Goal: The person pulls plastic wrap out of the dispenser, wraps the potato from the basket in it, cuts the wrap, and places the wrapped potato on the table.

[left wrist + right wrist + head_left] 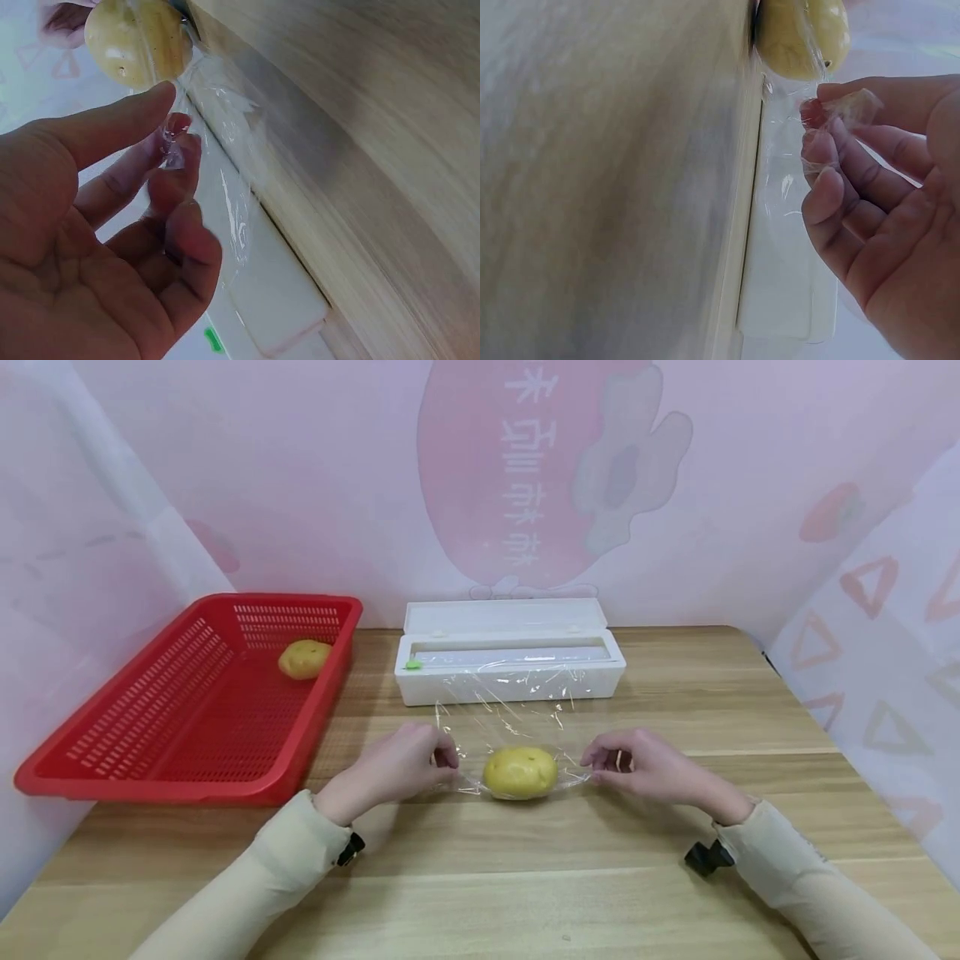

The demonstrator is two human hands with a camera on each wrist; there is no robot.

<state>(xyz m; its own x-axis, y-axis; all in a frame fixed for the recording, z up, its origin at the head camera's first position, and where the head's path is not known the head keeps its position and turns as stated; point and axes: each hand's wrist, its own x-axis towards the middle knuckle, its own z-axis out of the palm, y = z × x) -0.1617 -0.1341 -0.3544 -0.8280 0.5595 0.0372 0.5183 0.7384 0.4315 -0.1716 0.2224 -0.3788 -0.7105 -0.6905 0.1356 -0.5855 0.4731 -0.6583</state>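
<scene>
Head: only view with the full layout. On the counter point(420, 893), midway between the hands and touching neither: one potato point(520, 772). In left hand point(397, 768): one side of the clear film point(510, 724), pinched between thumb and fingers. In right hand point(652, 767): the opposite side, same pinch. Hands well apart from each other. Film run out over the front of the white box point(416, 689), toward the near side of the potato. Behind the opening, raised lid point(504, 617); inside, the roll point(517, 655); at left end, green slider point(413, 665). Seen only here: red basket point(217, 791) to the left, with second potato point(303, 658) inside by the right wall. Behind everything, pink printed backdrop point(300, 485). Potato yellow, oval, long side left to right, glossy, a few small eyes.

Left wrist: better look at the bunched film at the left fingertips, hard to read from above. Other hand just visible past the potato, partly hidden by it. Green slider low in frame. Potato cut off at top edge, crease of film across its face.

Right wrist: film crumpled around thumb and fingertips, part of it hidden by fingers. White box behind, counter blurred at left. Potato at top, dark spot near its lower edge, film crease across. Can't tell whether film reaches underneath.
</scene>
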